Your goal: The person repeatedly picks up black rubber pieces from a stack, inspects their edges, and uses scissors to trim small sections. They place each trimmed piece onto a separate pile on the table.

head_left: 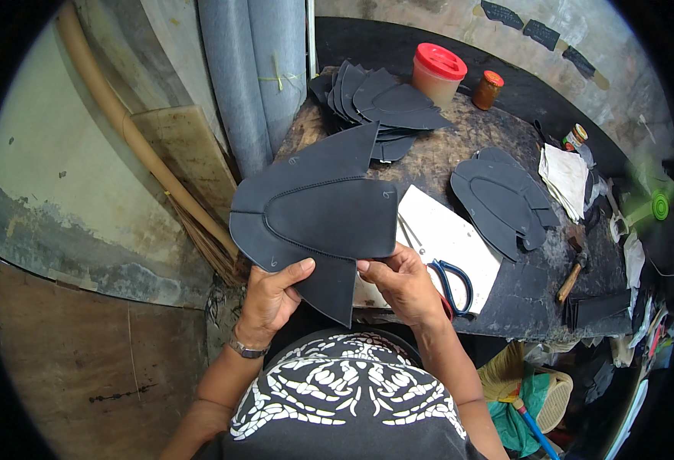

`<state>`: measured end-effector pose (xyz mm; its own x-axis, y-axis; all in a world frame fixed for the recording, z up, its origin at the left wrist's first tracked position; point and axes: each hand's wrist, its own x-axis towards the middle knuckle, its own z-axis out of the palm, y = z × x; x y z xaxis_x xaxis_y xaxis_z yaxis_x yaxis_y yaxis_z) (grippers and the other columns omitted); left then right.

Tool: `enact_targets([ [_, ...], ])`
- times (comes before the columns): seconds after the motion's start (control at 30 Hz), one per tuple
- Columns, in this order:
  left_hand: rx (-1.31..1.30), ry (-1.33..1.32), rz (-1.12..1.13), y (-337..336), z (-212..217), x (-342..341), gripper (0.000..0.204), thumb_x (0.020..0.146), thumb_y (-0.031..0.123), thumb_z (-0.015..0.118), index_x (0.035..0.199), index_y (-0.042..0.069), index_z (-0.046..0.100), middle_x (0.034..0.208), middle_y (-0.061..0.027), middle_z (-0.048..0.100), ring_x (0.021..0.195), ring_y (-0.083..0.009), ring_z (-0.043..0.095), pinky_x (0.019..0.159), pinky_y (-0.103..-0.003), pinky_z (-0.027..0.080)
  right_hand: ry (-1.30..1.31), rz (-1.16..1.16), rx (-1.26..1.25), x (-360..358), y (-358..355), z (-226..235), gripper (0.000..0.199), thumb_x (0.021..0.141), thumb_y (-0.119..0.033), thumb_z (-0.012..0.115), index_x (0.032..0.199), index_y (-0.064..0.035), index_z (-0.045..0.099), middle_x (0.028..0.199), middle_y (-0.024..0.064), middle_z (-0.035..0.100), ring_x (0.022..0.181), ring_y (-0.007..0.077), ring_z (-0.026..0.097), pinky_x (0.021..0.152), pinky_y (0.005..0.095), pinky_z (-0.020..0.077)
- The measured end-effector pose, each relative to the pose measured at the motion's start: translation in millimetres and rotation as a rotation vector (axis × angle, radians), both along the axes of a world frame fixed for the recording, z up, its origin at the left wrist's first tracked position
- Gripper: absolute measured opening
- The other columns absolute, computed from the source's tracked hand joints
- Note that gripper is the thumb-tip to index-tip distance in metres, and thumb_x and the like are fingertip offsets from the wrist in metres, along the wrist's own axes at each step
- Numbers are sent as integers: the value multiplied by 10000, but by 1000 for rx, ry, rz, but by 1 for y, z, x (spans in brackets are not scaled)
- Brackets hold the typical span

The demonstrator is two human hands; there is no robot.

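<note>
A large dark leather piece [318, 211], stitched from several panels with a curved seam, is held up in front of me over the near left corner of the worktable [521, 295]. My left hand [272, 295] grips its lower edge, thumb on top. My right hand [402, 280] pinches the same lower edge just to the right. The piece hides part of the table behind it.
A fanned stack of dark cut pieces [379, 103] lies at the back, with a red-lidded jar [436, 73] and a small orange-lidded jar [488, 90]. More dark pieces [501, 199], a white board [448, 238], blue-handled scissors [452, 284], folded papers [567, 176] and a hammer [573, 272] sit to the right.
</note>
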<state>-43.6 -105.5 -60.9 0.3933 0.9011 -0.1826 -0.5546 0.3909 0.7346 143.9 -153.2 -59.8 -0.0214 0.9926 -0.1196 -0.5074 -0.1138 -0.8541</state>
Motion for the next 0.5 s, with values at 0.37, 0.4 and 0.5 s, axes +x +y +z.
enact_targets([
  [0.37, -2, 5, 1, 1, 2, 3, 465, 802, -114, 581, 1236, 3, 461, 1170, -118, 549, 1055, -205, 579, 899, -337, 516, -273, 25, 40, 7, -1, 3, 154, 877, -60, 596, 1024, -21, 614, 806, -43, 541, 703, 29, 456, 619, 195, 375],
  [0.4, 4, 1, -5, 1, 3, 3, 462, 803, -113, 580, 1234, -1, 460, 1167, -122, 551, 1052, -206, 581, 896, -338, 518, -258, 47, 18, 8, -2, 3, 154, 879, -62, 597, 1026, -20, 614, 811, -41, 539, 704, 30, 457, 619, 196, 378],
  [0.5, 18, -4, -14, 0, 3, 4, 452, 805, -112, 576, 1230, -11, 459, 1157, -130, 555, 1043, -210, 587, 887, -343, 524, -147, 67, -19, 10, -1, 0, 165, 878, -59, 605, 1032, -2, 612, 855, -9, 553, 759, 55, 487, 672, 216, 407],
])
